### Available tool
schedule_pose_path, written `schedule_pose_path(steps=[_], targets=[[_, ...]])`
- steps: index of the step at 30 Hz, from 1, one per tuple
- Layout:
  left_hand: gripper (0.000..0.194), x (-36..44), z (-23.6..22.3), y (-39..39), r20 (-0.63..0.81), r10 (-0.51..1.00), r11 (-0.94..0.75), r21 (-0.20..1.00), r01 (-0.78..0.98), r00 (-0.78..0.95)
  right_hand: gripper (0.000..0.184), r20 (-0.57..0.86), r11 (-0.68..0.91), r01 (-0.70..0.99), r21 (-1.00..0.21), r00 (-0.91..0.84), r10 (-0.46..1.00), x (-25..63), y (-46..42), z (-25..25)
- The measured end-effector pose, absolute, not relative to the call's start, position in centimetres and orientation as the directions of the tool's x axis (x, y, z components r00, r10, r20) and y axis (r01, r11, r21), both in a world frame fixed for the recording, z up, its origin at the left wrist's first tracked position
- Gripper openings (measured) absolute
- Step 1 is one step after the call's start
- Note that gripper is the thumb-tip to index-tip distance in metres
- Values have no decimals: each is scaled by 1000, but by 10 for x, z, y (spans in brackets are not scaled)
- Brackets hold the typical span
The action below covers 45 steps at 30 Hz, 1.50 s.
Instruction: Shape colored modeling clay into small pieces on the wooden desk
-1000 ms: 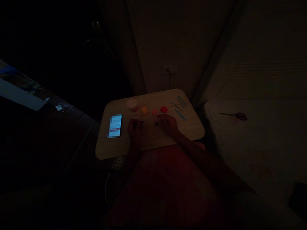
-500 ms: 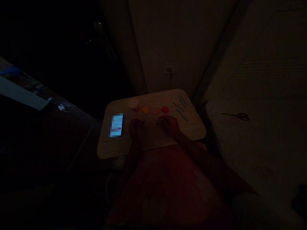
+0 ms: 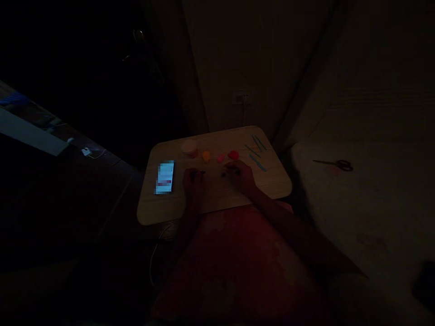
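Observation:
The scene is very dark. A small wooden lap table (image 3: 272, 181) stands in front of me. My left hand (image 3: 192, 180) rests on it beside a lit phone (image 3: 165, 177), fingers curled, with a thin dark thing at the fingertips that I cannot make out. My right hand (image 3: 240, 175) lies near a small dark piece (image 3: 223, 174), just below a red clay lump (image 3: 233, 155). A pink lump (image 3: 220, 157), an orange lump (image 3: 205, 156) and a small pale tub (image 3: 189, 148) sit in a row behind my hands.
Several thin teal tools (image 3: 255, 147) lie at the table's far right. Scissors (image 3: 336, 164) rest on the pale surface to the right. A wall socket with a cable (image 3: 242, 98) is behind the table. A red cloth (image 3: 238, 262) covers my lap.
My right hand has shifted slightly up and left toward the red lump. The left hand has hardly moved. The picture has grown a little darker.

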State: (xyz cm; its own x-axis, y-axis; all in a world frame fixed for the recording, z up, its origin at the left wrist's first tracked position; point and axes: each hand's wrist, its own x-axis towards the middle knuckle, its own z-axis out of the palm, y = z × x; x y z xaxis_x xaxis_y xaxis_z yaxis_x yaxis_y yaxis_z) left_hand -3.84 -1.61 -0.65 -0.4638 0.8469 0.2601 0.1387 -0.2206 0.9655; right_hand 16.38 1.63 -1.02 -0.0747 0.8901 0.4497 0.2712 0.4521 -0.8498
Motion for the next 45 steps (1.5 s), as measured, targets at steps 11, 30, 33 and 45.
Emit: schedule_pose_path(steps=[11,30,33,45], targets=[[15,-35,-3,-18,230,852,-208,973,100,-471,19,342,356,258,-898,-97,935,162,14,-7],[16,-36,-4,-17,237,849,-200,971,128,-472,48,328,348,297,-889,-117,937,165,13,-6],[15,-37,-7,-16,239,853,-207,971,120,-464,38,395,401,294,-868,-81,915,165,17,-10],[12,-38,-7,-17,257,850,-206,966,159,-460,34,438,444,247,-862,-81,895,165,20,-18]])
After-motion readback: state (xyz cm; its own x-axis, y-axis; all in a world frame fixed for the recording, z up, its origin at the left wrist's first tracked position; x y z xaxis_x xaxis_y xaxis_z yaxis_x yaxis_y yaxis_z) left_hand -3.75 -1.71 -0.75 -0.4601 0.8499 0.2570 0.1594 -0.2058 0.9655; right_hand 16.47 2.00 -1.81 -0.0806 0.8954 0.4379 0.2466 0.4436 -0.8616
